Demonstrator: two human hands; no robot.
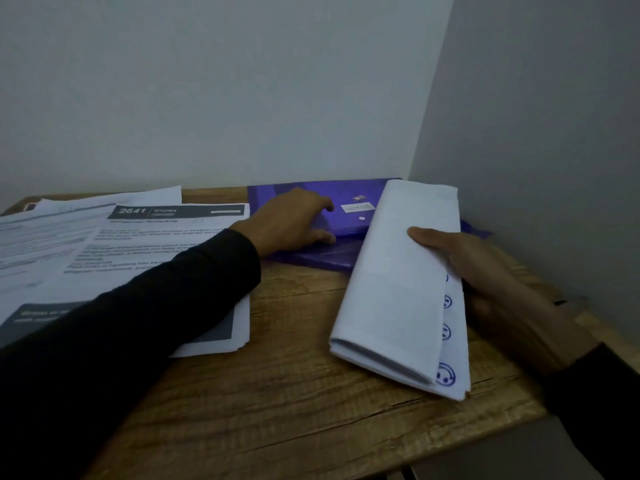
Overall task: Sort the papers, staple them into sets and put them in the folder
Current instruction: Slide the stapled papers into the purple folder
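desk: wooden, set in a corner between 2 pale walls; grain and cracks visible along the front
folder: purple plastic, lying flat at the back of the desk against the wall; small white label and a white snap dot on its top face; right part hidden under the set
left hand: reaches across the stack to the folder; fingers curled over the folder's front edge, thumb on the lower flap; looks to be gripping the flap edge; dark sleeve covers the arm
right hand: holds the set from the right side; thumb on top of it, fingers underneath and hidden; dark sleeve at the wrist
set: several white sheets folded over lengthwise, blank side up; far end rests on the folder, near end over the desk; blue smiley faces, 4 seen, printed along the right edge of the lower sheet; staple not visible, cannot tell if stapled
stack: printed sheets on the left part of the desk, loosely fanned; top sheet has a dark header reading "2641 KITCHEN"; body text too blurred to read; partly hidden by the left arm
loose sheets: more white pages behind the stack, edges sticking out toward the wall
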